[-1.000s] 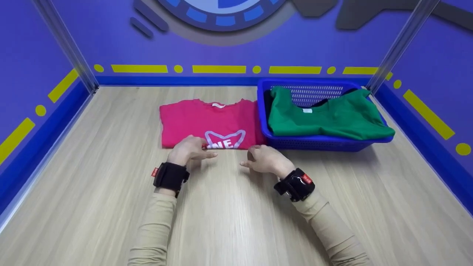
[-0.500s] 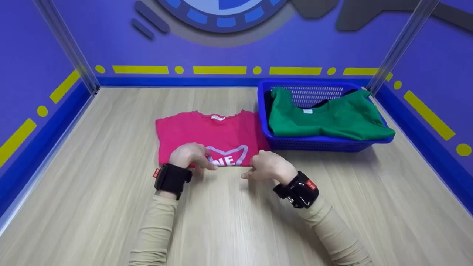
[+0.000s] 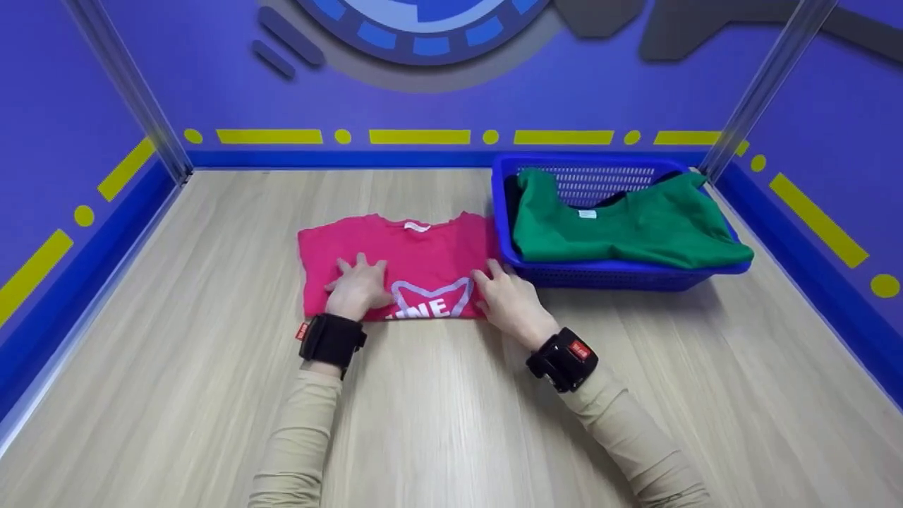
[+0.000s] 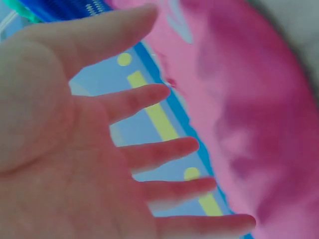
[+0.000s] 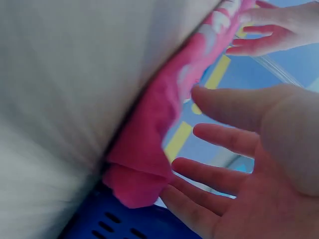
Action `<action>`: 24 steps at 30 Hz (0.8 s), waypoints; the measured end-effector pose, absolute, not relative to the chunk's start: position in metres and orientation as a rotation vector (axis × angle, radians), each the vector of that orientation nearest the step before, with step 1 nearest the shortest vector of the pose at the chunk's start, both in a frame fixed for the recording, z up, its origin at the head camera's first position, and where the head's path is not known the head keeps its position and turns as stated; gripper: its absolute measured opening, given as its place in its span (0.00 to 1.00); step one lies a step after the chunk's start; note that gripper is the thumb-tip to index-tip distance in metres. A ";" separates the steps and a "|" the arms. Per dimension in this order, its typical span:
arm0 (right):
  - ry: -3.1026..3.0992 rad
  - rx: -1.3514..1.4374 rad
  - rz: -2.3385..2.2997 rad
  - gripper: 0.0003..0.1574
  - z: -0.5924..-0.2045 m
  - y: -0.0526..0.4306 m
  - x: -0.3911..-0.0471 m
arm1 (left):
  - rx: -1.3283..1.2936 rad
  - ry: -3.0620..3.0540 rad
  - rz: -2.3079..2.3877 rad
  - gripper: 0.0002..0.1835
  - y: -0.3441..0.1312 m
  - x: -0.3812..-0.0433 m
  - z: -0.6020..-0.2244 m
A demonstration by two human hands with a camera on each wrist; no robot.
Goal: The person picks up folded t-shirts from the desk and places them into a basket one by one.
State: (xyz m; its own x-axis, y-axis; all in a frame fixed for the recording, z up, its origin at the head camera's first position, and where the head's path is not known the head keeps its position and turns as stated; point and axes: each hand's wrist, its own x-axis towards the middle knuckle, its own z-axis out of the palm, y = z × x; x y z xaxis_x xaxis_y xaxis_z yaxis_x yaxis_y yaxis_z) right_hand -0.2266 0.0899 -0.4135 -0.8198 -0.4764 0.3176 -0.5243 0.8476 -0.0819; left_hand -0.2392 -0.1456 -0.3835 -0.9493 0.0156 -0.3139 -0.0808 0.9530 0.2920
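Note:
A folded pink T-shirt (image 3: pixel 416 254) with a white collar label and a pale printed outline with letters lies flat on the table. Over its left part, my left hand (image 3: pixel 358 288) is spread, its fingertips touching or just above the cloth. My right hand (image 3: pixel 513 300) is at the shirt's lower right corner, fingers spread toward the basket. In the left wrist view the left palm (image 4: pixel 75 149) shows with fingers apart and nothing held. The right wrist view shows the right palm (image 5: pixel 269 164) the same way, fingertips near the shirt's folded edge (image 5: pixel 139 179).
A blue plastic basket (image 3: pixel 600 274) stands right of the pink shirt, touching or very near its right edge. Inside it a green shirt (image 3: pixel 635 229) drapes over the front rim. Blue panels (image 3: pixel 423 106) wall the wooden table (image 3: pixel 423 423) at the back and sides.
The pink shirt has slid toward me, then stayed put. Both hands have let go of its near edge and moved forward over it, fingers spreading.

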 end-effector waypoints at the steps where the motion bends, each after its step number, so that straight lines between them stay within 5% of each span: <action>1: -2.759 0.760 0.227 0.25 -0.415 0.090 -0.227 | -0.062 2.769 0.448 0.40 -0.147 -0.240 -0.385; 11: -2.915 0.791 0.114 0.19 -0.411 0.089 -0.226 | -0.072 2.704 0.381 0.38 -0.147 -0.240 -0.387; 24: -2.944 0.917 0.060 0.12 -0.394 0.088 -0.212 | 0.013 2.655 0.241 0.49 -0.145 -0.232 -0.376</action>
State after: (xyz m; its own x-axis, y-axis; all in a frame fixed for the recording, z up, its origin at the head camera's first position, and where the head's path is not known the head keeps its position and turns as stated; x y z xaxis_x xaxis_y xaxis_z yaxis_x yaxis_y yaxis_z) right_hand -0.2122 0.0878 -0.3940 -0.8217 -0.5660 0.0661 -0.5683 0.8226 -0.0201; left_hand -0.2321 -0.1453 -0.3764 -0.8888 0.0506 -0.4554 -0.0324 0.9845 0.1726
